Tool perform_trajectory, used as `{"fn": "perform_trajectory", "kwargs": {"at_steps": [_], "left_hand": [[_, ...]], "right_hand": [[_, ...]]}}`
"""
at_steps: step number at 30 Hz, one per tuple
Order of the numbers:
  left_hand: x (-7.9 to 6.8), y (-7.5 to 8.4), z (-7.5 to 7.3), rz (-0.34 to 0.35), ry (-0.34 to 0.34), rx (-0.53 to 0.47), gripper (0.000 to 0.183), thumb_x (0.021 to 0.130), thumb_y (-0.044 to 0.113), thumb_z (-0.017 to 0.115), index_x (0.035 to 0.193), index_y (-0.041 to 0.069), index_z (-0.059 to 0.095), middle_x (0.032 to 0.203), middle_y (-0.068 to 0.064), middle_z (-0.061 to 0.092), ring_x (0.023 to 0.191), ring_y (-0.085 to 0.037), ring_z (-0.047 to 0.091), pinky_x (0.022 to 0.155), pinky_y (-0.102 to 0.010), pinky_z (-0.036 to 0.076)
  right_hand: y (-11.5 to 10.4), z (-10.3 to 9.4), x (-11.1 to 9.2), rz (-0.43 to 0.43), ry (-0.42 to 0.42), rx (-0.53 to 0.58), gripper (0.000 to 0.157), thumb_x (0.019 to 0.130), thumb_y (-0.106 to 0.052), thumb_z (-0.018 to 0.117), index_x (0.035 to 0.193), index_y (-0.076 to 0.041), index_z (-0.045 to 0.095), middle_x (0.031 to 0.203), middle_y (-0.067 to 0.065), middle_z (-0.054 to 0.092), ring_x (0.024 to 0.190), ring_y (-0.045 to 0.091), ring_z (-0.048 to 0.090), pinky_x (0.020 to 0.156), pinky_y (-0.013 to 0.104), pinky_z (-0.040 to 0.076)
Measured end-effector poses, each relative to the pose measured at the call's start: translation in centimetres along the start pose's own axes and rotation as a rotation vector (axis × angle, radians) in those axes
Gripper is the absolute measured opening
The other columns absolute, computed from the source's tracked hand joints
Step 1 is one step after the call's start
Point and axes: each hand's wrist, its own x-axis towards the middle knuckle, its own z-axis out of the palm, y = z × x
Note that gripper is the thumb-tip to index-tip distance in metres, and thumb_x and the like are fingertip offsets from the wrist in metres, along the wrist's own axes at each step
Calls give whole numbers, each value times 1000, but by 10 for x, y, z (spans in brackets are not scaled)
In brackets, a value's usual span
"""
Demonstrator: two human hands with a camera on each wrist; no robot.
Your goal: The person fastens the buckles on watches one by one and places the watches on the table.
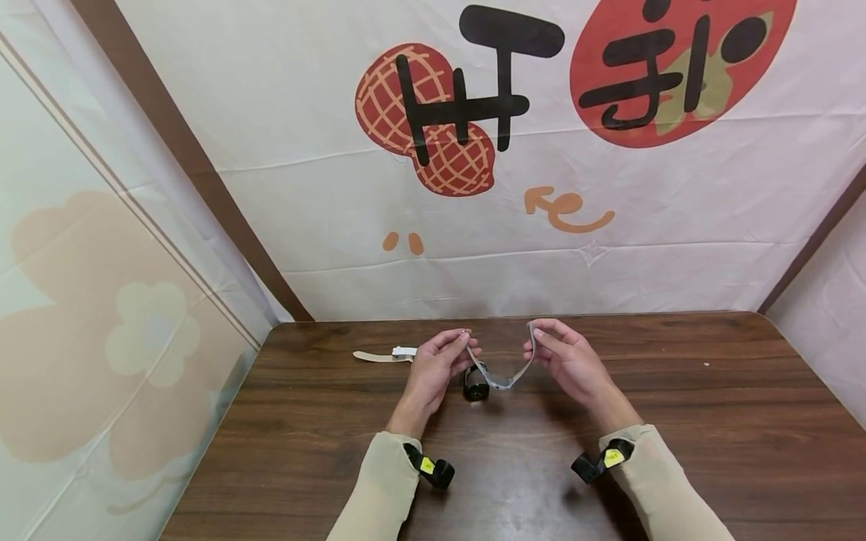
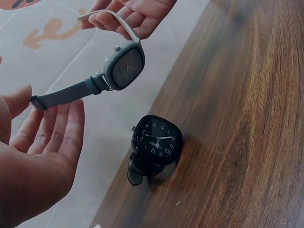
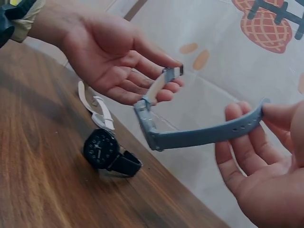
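Observation:
A grey-blue wristwatch [image 2: 127,66] hangs above the table between both hands, its strap unbuckled and its case sagging lowest in the middle. My left hand [image 1: 434,368] pinches the buckle end of the strap between thumb and fingers. At the other end, the one with holes, my right hand [image 1: 571,362] grips the strap [image 3: 209,136] the same way. Below and slightly left of the held watch, a black wristwatch [image 1: 476,392] rests on the table with its square dial showing. A white wristwatch [image 3: 102,114] lies further left, partly hidden behind my left hand in the head view.
The brown wooden table [image 1: 325,451] ends at a white printed cloth wall [image 1: 406,285] at the back. Another cloth panel [image 1: 135,376] stands along the left side. Black camera straps [image 1: 433,467] sit on both wrists. A tiny white speck [image 1: 707,364] lies at the right.

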Motion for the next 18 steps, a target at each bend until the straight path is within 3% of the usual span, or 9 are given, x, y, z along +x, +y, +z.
{"fn": "perform_trajectory", "kwargs": {"at_steps": [8,18], "left_hand": [[0,1,5,1,-39,18,34,98,9,62,123,-14,56,96,-11,73,85,-16,72,79,-29,58],[1,-4,12,-8,-68,33,31,97,7,62,121,-12,58,93,-5,73,83,-14,72,79,-29,58]], "right_hand": [[5,8,0,1,105,13,14,100,-2,53,99,-12,62,84,1,65,73,12,64,76,25,54],[9,12,0,55,139,-12,17,100,0,52,94,-10,65,83,3,65,75,11,64,76,23,53]]}}
